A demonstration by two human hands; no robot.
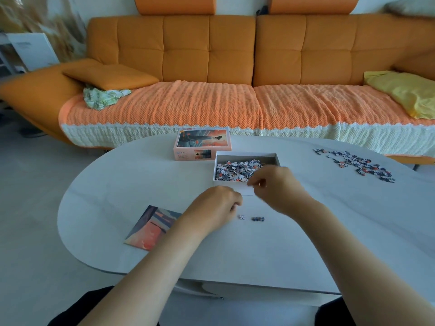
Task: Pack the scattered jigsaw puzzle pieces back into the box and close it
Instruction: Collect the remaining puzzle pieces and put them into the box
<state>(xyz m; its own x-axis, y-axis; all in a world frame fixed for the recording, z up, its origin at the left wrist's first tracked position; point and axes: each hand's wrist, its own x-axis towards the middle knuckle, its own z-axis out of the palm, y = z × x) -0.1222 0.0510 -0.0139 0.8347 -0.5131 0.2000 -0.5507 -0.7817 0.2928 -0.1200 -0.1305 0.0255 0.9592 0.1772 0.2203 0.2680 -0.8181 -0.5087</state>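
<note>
On the table (306,243), the lid (202,143) sits at 11 o'clock, off the box (246,156) at 12, which is part-filled with pieces (235,170). A loose pile (360,164) waits at 2 o'clock. Two stray pieces (257,218) lie just beside your left hand (213,205). They look like light, thin card, probably fiddly: pinch the edges or sweep them. Your right hand (277,184) hovers at the box's near rim. Both hands are curled, and I cannot tell whether either holds anything.

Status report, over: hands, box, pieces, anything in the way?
Left hand curled by two loose pieces, right hand at near edge of box; contents unclear. Box open, partly filled, lid behind-left. Pile waits far right. Nothing blocks.
</note>
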